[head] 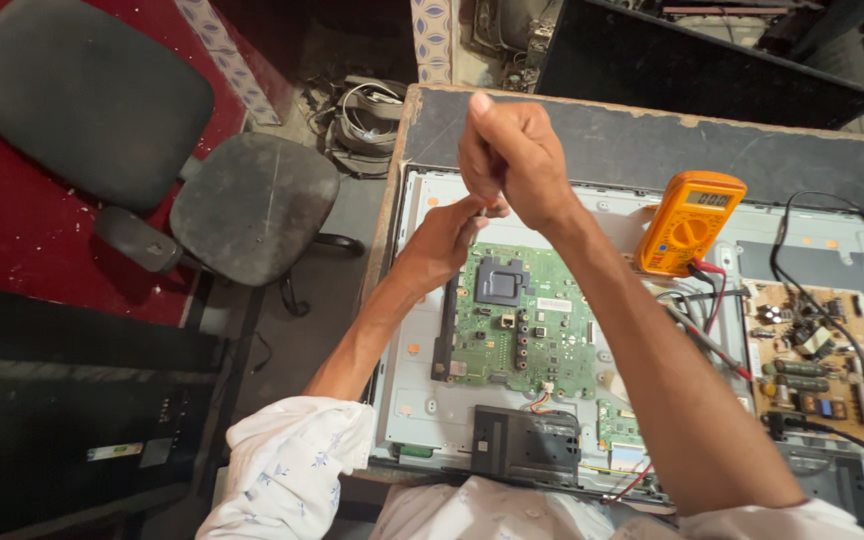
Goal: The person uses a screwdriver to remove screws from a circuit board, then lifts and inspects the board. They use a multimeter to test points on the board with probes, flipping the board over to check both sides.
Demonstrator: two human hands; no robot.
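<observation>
My right hand (512,160) is raised above the opened back of a flat television (412,340), fingers curled into a fist around something thin that I cannot make out. My left hand (444,235) sits just below it, fingertips pinched up against the right hand near the top edge of the green main circuit board (522,320). What passes between the two hands is hidden by the fingers. An orange multimeter (690,222) lies to the right of my right forearm, its red and black leads (704,290) trailing down.
A brown power board (812,360) with a black cable sits at the right. A black module (527,445) lies at the near edge. A worn black office chair (252,200) stands left of the workbench (652,140), and a dark screen panel (692,70) leans behind.
</observation>
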